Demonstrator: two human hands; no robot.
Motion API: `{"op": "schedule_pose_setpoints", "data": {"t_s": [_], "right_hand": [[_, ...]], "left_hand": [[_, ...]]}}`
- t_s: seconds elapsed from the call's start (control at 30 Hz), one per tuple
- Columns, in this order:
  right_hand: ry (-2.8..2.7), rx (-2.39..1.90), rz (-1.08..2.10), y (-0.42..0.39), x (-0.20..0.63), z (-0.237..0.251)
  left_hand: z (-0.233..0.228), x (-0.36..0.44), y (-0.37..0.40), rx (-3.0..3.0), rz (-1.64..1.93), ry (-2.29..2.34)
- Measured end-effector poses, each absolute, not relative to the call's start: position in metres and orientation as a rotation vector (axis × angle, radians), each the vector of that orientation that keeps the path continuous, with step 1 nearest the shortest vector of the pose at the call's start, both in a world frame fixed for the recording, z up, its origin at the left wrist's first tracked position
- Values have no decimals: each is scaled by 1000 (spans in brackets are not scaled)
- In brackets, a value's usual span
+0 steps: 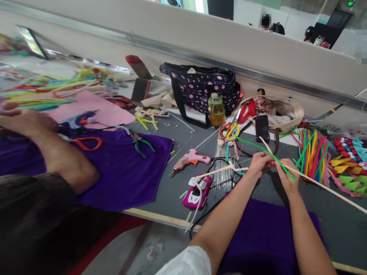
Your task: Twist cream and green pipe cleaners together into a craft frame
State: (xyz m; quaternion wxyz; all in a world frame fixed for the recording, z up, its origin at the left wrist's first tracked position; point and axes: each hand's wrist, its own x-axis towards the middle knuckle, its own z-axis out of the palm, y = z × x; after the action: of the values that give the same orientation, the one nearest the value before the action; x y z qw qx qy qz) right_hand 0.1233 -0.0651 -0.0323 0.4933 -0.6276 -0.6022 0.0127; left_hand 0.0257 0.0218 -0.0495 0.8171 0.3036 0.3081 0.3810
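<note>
Head view shows my left hand and right hand touching each other above the worktop, towards its near edge, over the far rim of a purple cloth. Both are pinched shut where a green pipe cleaner crosses a cream one: the left grip closes on the crossing, the right grip on the cream stem just beside it. Green runs up and away towards red and yellow loops by a bottle; cream trails off towards the right edge. To do this twist well, I judge the left pinch should stay fixed at the crossing while the right fingers roll the stem round it in tight, even turns, with the long cream tail kept clear of the bundle of coloured stems on the right. Just left of my hands lie thin wires, a pink glue gun and a pink toy car near the front edge. Across the left corner another person's arm rests on a second purple cloth beside orange scissors and pliers, well apart from my work.
</note>
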Motion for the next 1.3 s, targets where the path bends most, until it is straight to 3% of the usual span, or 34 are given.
{"op": "schedule_pose_setpoints", "data": {"t_s": [0.37,1.03,1.3], "right_hand": [[-1735,-1476,-36,-65,136,-28],[-990,-1460,785,-58,135,-40],[-935,-1393,963,-61,143,-38]], "left_hand": [[-51,21,27,697,744,604],[-49,12,29,718,577,453],[-42,9,26,741,567,460]]}}
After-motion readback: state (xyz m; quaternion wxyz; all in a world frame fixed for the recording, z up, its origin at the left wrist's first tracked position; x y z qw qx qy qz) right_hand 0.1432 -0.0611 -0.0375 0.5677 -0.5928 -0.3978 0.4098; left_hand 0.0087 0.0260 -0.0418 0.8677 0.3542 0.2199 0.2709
